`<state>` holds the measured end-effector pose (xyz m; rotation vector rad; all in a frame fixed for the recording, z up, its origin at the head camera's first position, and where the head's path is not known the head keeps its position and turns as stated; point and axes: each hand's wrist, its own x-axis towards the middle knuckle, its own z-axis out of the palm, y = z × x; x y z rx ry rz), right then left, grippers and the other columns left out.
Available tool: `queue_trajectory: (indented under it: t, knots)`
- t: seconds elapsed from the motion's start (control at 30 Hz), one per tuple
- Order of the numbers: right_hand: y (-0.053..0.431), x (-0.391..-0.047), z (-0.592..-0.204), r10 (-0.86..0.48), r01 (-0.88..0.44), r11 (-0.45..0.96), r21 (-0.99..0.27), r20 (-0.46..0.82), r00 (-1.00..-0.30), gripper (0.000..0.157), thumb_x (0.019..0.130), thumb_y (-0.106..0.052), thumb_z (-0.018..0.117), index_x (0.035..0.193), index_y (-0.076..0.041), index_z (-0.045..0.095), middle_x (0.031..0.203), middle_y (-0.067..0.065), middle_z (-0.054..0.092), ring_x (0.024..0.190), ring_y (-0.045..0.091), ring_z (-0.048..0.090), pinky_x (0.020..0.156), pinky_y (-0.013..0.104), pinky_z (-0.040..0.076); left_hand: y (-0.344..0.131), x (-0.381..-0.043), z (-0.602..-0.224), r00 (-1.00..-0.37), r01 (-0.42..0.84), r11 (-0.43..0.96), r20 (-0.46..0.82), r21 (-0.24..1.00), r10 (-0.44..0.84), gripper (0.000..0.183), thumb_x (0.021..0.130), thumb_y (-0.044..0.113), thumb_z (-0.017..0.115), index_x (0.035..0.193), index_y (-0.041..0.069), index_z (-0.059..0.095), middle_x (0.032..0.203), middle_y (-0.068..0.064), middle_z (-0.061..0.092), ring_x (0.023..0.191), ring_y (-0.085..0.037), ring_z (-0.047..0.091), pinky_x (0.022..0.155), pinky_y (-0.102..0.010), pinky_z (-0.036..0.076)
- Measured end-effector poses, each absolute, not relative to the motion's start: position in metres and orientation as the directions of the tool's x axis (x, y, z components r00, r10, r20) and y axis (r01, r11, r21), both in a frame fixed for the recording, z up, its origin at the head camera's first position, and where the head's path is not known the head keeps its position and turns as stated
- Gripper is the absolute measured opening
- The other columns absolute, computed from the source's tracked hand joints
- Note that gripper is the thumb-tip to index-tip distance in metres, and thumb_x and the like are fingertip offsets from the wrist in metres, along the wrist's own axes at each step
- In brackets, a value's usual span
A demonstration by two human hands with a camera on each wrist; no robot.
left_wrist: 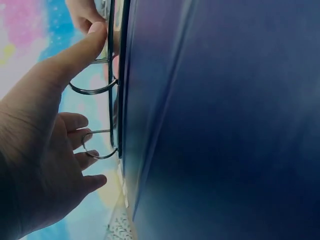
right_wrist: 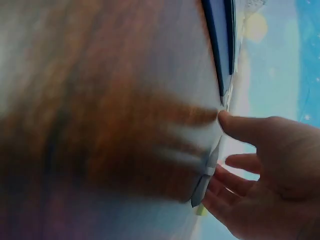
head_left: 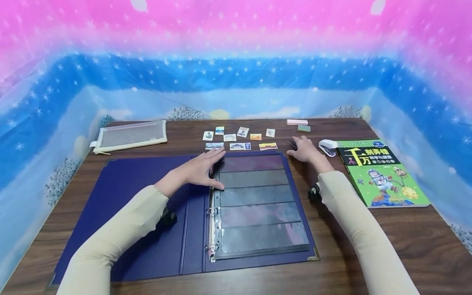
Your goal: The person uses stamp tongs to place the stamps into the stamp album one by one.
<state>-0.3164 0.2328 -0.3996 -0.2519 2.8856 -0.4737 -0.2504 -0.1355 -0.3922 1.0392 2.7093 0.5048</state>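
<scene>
A dark blue ring binder [head_left: 147, 192] lies spread on the table, with a clear-pocketed album page [head_left: 258, 213] on its rings. My left hand [head_left: 200, 169] is over the upper part of the ring spine, thumb spread from the fingers and nothing held; the left wrist view shows it beside the metal rings [left_wrist: 95, 91]. Just past the binder's upper right corner is my right hand [head_left: 305, 149]. Its fingers are at slim metal tweezers [right_wrist: 202, 185], with the thumb apart from them. Whether the fingers touch the tweezers is unclear.
Several stamps [head_left: 240, 146] lie behind the binder. A mesh zip pouch [head_left: 132, 135] is at the back left. Pink [head_left: 297, 122] and green blocks [head_left: 304, 128] sit at the back right, and a white stapler [head_left: 328, 146] stands beside a green book [head_left: 383, 176].
</scene>
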Motion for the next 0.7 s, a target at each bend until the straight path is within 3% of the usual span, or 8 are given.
queue_trajectory:
  t: [0.13, 0.37, 0.53, 0.7]
  knots:
    - [0.230, -0.322, -0.400, -0.167, -0.110, 0.938, -0.329, -0.149, -0.975, 0.050, 0.095, -0.023, 0.050, 0.134, 0.007, 0.040, 0.132, 0.029, 0.040, 0.125, 0.044, 0.035, 0.106, 0.052, 0.029, -0.135, -0.253, -0.393, -0.742, 0.603, 0.710, -0.070, 0.364, 0.667, 0.107, 0.073, 0.056, 0.070, 0.149, 0.006, 0.015, 0.158, -0.012, 0.011, 0.146, -0.033, 0.010, 0.115, -0.052, 0.019]
    - [0.230, -0.328, -0.406, -0.115, -0.060, 0.919, -0.390, -0.121, -0.986, 0.029, 0.093, -0.014, 0.050, 0.112, 0.008, 0.054, 0.111, 0.025, 0.058, 0.103, 0.035, 0.054, 0.095, 0.045, 0.040, -0.131, -0.251, -0.394, -0.750, 0.575, 0.737, -0.130, 0.356, 0.648, 0.105, 0.076, 0.060, 0.065, 0.149, 0.006, 0.014, 0.155, -0.016, 0.017, 0.143, -0.038, 0.019, 0.111, -0.053, 0.026]
    - [0.230, -0.329, -0.408, -0.139, -0.089, 0.922, -0.376, -0.106, -0.985, 0.026, 0.093, -0.013, 0.049, 0.107, 0.007, 0.058, 0.112, 0.025, 0.061, 0.106, 0.038, 0.056, 0.097, 0.047, 0.040, -0.127, -0.253, -0.394, -0.753, 0.571, 0.743, -0.139, 0.349, 0.644, 0.103, 0.076, 0.060, 0.065, 0.148, 0.003, 0.017, 0.150, -0.016, 0.025, 0.138, -0.036, 0.026, 0.107, -0.052, 0.031]
    - [0.230, -0.329, -0.412, -0.161, -0.111, 0.905, -0.412, -0.091, -0.983, 0.026, 0.096, -0.013, 0.045, 0.110, 0.006, 0.057, 0.114, 0.025, 0.060, 0.109, 0.037, 0.055, 0.099, 0.046, 0.039, -0.124, -0.251, -0.394, -0.763, 0.555, 0.753, -0.145, 0.353, 0.630, 0.100, 0.077, 0.058, 0.065, 0.147, 0.002, 0.022, 0.151, -0.017, 0.025, 0.138, -0.037, 0.025, 0.108, -0.053, 0.030]
